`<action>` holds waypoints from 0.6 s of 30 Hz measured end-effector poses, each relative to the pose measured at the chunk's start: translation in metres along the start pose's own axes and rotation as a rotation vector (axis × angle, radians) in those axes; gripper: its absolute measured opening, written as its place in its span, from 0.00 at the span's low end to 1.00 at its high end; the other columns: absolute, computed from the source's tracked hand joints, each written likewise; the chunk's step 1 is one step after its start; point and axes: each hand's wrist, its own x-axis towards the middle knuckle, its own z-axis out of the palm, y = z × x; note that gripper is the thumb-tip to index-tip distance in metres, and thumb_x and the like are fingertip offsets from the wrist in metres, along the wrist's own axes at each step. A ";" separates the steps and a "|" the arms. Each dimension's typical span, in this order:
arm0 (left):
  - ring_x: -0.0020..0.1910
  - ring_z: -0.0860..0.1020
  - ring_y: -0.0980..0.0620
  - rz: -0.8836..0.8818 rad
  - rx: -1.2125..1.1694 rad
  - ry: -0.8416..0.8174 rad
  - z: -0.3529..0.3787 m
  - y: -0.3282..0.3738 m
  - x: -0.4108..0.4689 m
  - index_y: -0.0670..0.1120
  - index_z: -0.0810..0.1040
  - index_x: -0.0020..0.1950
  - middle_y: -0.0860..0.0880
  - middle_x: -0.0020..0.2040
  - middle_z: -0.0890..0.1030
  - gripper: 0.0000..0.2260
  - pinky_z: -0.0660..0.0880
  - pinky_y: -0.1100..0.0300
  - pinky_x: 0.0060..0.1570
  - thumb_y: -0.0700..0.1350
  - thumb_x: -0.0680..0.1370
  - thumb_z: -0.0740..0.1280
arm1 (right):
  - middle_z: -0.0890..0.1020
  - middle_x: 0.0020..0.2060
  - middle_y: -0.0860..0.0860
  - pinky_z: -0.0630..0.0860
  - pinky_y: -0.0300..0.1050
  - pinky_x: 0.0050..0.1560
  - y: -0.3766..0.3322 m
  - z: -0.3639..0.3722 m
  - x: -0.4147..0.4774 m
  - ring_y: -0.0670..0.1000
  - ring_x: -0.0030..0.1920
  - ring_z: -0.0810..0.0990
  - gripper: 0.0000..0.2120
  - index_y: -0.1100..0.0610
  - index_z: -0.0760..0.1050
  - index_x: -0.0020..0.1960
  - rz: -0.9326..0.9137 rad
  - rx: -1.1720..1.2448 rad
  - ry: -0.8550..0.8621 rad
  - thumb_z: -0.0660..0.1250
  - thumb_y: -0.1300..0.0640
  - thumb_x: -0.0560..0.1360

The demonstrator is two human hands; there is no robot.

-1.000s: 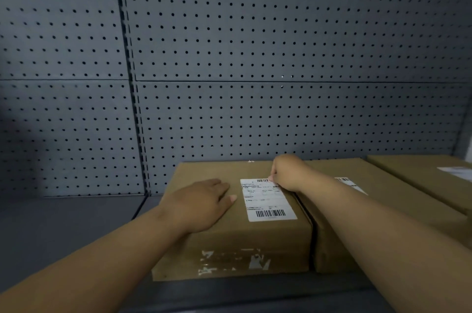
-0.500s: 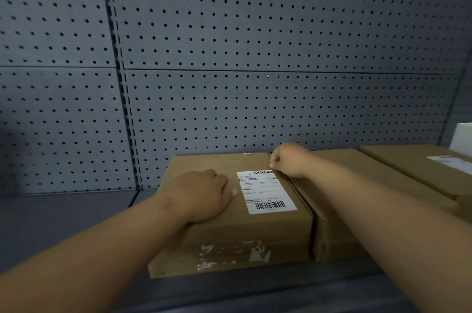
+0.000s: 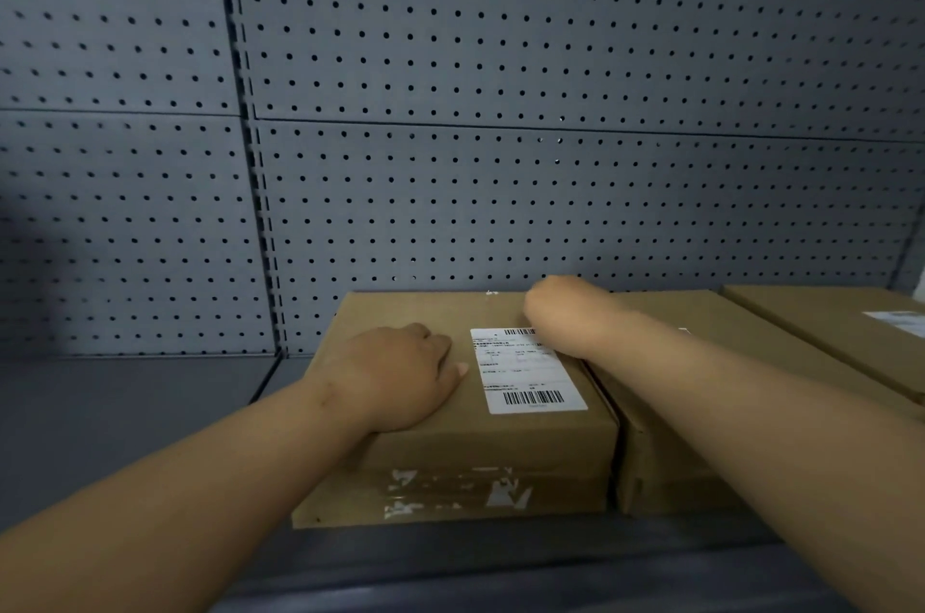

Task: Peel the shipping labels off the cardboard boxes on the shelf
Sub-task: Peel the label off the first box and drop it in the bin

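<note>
Two bare hands on a closed cardboard box on a grey shelf.

The left hand (image 3: 400, 372) lies flat, fingers together, on the box (image 3: 450, 452) lid, just left of the white shipping label (image 3: 525, 370). The right hand (image 3: 560, 307) is curled at the label's far right corner; its grip cannot be told. Two more boxes (image 3: 670, 462) sit to the right, pegboard (image 3: 500, 187) behind.

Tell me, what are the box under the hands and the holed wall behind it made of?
The brown rectangular box looks like matte cardboard: dull tan faces, folded edges, torn tape residue. The grey perforated back panel is probably painted sheet metal: smooth, even holes, thin seams.
</note>
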 end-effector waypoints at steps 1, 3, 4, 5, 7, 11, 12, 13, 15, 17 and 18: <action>0.65 0.72 0.46 -0.001 0.003 0.000 0.000 0.000 0.000 0.48 0.65 0.72 0.47 0.70 0.69 0.25 0.70 0.49 0.64 0.59 0.81 0.46 | 0.63 0.27 0.51 0.61 0.41 0.27 0.001 -0.006 -0.001 0.49 0.26 0.62 0.17 0.57 0.61 0.27 -0.013 0.045 -0.014 0.59 0.70 0.72; 0.64 0.73 0.46 -0.003 0.006 0.001 0.000 0.000 0.000 0.49 0.64 0.73 0.47 0.70 0.69 0.25 0.70 0.49 0.64 0.60 0.81 0.46 | 0.59 0.25 0.57 0.58 0.41 0.27 0.010 -0.019 0.002 0.52 0.26 0.59 0.18 0.55 0.57 0.26 -0.027 0.204 0.018 0.57 0.68 0.70; 0.65 0.72 0.46 -0.005 0.005 0.001 0.001 0.000 0.000 0.49 0.64 0.73 0.47 0.70 0.69 0.25 0.70 0.49 0.64 0.60 0.81 0.46 | 0.62 0.27 0.65 0.60 0.42 0.28 0.016 -0.026 0.004 0.54 0.27 0.62 0.17 0.57 0.58 0.25 -0.020 0.269 0.061 0.57 0.68 0.71; 0.65 0.72 0.46 -0.008 0.004 0.002 0.000 0.000 0.000 0.49 0.64 0.73 0.48 0.70 0.69 0.25 0.70 0.50 0.64 0.60 0.81 0.46 | 0.67 0.34 0.71 0.65 0.45 0.30 0.023 -0.030 0.007 0.58 0.29 0.67 0.16 0.60 0.61 0.25 -0.005 0.314 0.107 0.57 0.67 0.71; 0.65 0.72 0.47 -0.010 0.007 0.003 0.000 0.000 -0.001 0.49 0.64 0.73 0.48 0.71 0.69 0.25 0.70 0.50 0.64 0.60 0.81 0.46 | 0.71 0.36 0.70 0.70 0.47 0.34 0.031 -0.027 0.007 0.62 0.33 0.71 0.15 0.63 0.69 0.27 -0.003 0.397 0.113 0.58 0.65 0.73; 0.65 0.72 0.47 -0.012 0.010 0.009 -0.001 0.000 -0.001 0.50 0.64 0.73 0.48 0.71 0.69 0.25 0.70 0.49 0.64 0.60 0.81 0.46 | 0.79 0.34 0.62 0.68 0.43 0.34 0.021 0.002 0.001 0.54 0.30 0.70 0.15 0.68 0.77 0.37 -0.019 0.349 -0.022 0.63 0.59 0.76; 0.65 0.72 0.47 -0.013 0.009 0.008 -0.001 0.001 -0.002 0.50 0.64 0.73 0.48 0.71 0.69 0.25 0.69 0.50 0.65 0.60 0.81 0.46 | 0.73 0.27 0.59 0.65 0.43 0.33 0.018 0.006 0.001 0.52 0.28 0.66 0.16 0.65 0.73 0.31 -0.018 0.306 -0.011 0.63 0.60 0.75; 0.66 0.72 0.47 -0.013 0.009 0.007 -0.001 0.001 -0.002 0.50 0.64 0.73 0.48 0.71 0.69 0.25 0.69 0.50 0.65 0.60 0.81 0.46 | 0.67 0.24 0.55 0.64 0.43 0.33 0.015 0.009 0.003 0.51 0.27 0.63 0.17 0.60 0.67 0.27 -0.003 0.269 0.013 0.62 0.63 0.75; 0.66 0.72 0.47 -0.011 0.007 0.006 -0.001 0.001 -0.002 0.50 0.64 0.73 0.48 0.71 0.69 0.25 0.69 0.50 0.65 0.60 0.81 0.46 | 0.64 0.24 0.50 0.66 0.43 0.33 0.008 0.008 0.005 0.50 0.27 0.65 0.19 0.56 0.62 0.25 0.030 0.188 0.045 0.61 0.68 0.72; 0.66 0.71 0.48 -0.010 0.010 0.005 -0.002 0.001 -0.003 0.50 0.63 0.74 0.49 0.72 0.68 0.25 0.69 0.50 0.65 0.60 0.81 0.46 | 0.67 0.27 0.51 0.68 0.42 0.31 -0.001 0.003 0.002 0.52 0.32 0.71 0.17 0.58 0.63 0.26 0.036 0.102 0.034 0.61 0.71 0.70; 0.66 0.71 0.48 -0.010 0.012 0.005 -0.002 0.001 -0.003 0.50 0.63 0.74 0.49 0.72 0.68 0.25 0.69 0.50 0.65 0.60 0.81 0.46 | 0.67 0.28 0.51 0.67 0.41 0.30 -0.005 0.000 0.000 0.53 0.34 0.72 0.16 0.58 0.64 0.27 0.031 0.061 0.021 0.62 0.71 0.69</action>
